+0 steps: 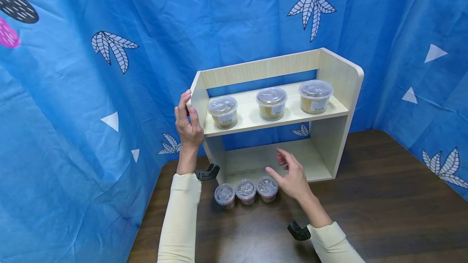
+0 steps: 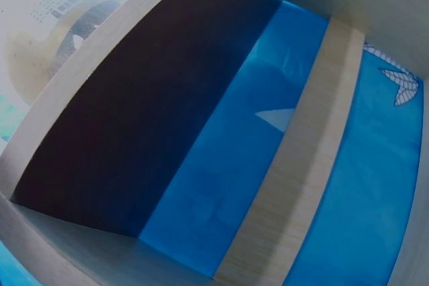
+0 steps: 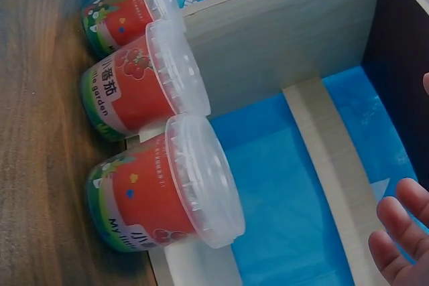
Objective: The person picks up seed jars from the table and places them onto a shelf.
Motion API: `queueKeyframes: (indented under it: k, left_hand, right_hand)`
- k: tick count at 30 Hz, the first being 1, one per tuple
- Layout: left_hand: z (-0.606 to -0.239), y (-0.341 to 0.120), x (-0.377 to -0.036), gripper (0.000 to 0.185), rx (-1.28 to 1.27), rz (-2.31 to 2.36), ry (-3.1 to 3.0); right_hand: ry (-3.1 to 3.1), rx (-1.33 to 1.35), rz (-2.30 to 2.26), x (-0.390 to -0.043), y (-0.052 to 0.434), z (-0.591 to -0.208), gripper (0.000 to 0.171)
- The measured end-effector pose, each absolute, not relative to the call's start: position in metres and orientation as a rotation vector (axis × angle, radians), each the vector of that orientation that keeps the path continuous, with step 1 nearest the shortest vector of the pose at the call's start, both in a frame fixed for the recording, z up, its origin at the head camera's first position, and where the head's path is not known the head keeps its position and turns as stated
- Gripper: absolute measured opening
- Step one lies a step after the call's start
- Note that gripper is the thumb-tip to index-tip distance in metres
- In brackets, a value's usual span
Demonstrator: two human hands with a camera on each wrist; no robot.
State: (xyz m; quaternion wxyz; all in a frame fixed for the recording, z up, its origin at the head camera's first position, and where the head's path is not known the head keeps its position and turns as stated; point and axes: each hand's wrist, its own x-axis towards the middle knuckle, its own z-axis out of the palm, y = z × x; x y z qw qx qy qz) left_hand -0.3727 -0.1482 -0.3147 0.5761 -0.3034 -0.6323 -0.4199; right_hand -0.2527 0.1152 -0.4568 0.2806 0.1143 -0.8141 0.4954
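My left hand (image 1: 189, 129) rests against the left side panel of a pale wooden two-tier shelf (image 1: 241, 127), its thumb pointing up along the front edge. With fingers spread and holding nothing, my right hand (image 1: 294, 177) hovers before the lower compartment; its fingers (image 3: 402, 222) also show in the right wrist view. Just left of it, three small lidded tubs stand in a row on the table: a left tub (image 1: 224, 195), a middle tub (image 1: 245, 192) and a right tub (image 1: 267, 188). Red and green labels with tomato pictures wrap them, as on the nearest tub (image 3: 144, 195).
On the upper tier stand three larger clear-lidded tubs with yellowish contents: left (image 1: 223, 113), middle (image 1: 271, 104) and right (image 1: 316, 96). The shelf is on a dark wooden table (image 1: 387, 198). A blue patterned curtain (image 1: 256, 23) hangs behind and at both sides.
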Motion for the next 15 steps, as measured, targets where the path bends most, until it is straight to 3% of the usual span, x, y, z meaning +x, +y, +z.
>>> queueKeyframes:
  k: [15]
  left_hand:
    - [-0.315,-0.149,-0.372,0.042,-0.714,-0.979,-1.481]
  right_hand:
    - [-2.224,0.315,1.338,-0.249,0.116,-0.474,0.069]
